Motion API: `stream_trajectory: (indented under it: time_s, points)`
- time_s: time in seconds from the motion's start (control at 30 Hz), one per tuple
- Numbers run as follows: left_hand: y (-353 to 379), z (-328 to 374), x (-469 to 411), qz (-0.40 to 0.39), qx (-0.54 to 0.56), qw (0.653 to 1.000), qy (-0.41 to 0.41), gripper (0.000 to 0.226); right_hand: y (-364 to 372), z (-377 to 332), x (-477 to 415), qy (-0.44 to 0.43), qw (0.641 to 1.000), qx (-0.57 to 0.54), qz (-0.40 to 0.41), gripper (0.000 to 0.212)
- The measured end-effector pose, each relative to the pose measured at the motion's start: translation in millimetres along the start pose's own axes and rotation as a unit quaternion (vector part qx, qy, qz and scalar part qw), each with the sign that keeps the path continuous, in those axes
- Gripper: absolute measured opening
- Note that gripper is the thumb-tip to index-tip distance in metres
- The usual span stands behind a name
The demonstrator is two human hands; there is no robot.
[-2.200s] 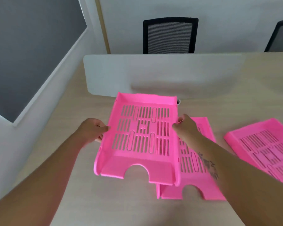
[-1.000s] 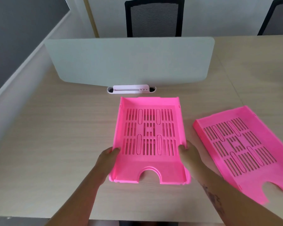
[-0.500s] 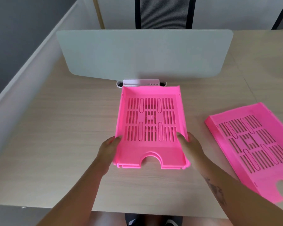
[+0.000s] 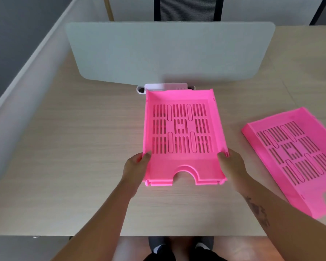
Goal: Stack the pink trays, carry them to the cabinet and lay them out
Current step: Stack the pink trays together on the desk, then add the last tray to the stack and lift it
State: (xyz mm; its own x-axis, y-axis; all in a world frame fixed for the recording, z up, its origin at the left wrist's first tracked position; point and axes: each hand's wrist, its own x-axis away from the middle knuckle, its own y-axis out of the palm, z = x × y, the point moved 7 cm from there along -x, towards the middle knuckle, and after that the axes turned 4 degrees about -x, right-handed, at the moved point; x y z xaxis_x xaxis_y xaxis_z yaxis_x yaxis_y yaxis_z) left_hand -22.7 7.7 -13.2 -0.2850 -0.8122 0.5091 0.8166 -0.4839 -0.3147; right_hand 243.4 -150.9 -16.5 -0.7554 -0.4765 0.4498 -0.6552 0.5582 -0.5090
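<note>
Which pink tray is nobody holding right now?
The angled tray at the right, lying untouched on the desk; both hands grip the centre stack.

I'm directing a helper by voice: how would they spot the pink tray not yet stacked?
Find the grey desk divider panel across the wooden desk. Right of the hand-held pink slotted plastic trays lies the lone pink slotted plastic tray, angled, untouched.

Single head view, steep downward look from above desk [image 4: 64,147] near edge, facing divider panel [image 4: 167,53]; close.
</note>
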Motion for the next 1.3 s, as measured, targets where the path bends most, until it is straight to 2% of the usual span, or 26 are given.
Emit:
stream_trajectory:
  time_s: [0.13, 0.43, 0.53, 0.7, 1.0, 1.13, 1.2, 1.3]
  points:
    - [1.3, -6.7, 3.4, -0.004, -0.009, 1.000, 0.000, 0.021, -1.4, 10.4, 7.0, 0.015, 0.999, 0.010, 0.035, 0.028]
    - [-16.9, -3.9, -7.4, -0.007, 0.026, 1.000, -0.006, 0.017, 21.9, 9.2, 14.2, 0.036, 0.998, -0.051, 0.023, 0.028]
    - [-35.4, -5.5, -9.1, -0.003, 0.025, 1.000, 0.007, 0.014, 37.8, -0.1, 21.0, 0.016, 0.997, -0.075, 0.002, 0.029]
    - [-36.2, -32.9, 9.1, 0.032, -0.045, 0.998, 0.016, 0.009, 50.1, 22.4, 39.1, 0.012, 0.995, -0.097, 0.023, 0.040]
    - [-34.6, -37.6, 10.9, 0.066, -0.035, 0.997, 0.011, 0.026, 55.5, 32.3, 40.8, -0.015, 0.992, -0.117, 0.055, 0.036]
    - [-35.0, -35.9, 6.5, 0.059, -0.053, 0.997, 0.016, 0.018, 52.4, 33.9, 32.6, -0.026, 0.995, -0.097, 0.022, 0.035]
    - [-36.5, -24.6, 5.1, 0.062, -0.065, 0.995, 0.043, 0.029, 44.2, 32.3, 28.5, -0.026, 0.995, -0.096, -0.008, 0.042]
    - [-37.6, 5.1, 8.9, 0.116, -0.102, 0.982, 0.110, 0.057, 25.7, 24.8, 22.3, -0.038, 0.994, -0.080, -0.065, 0.069]
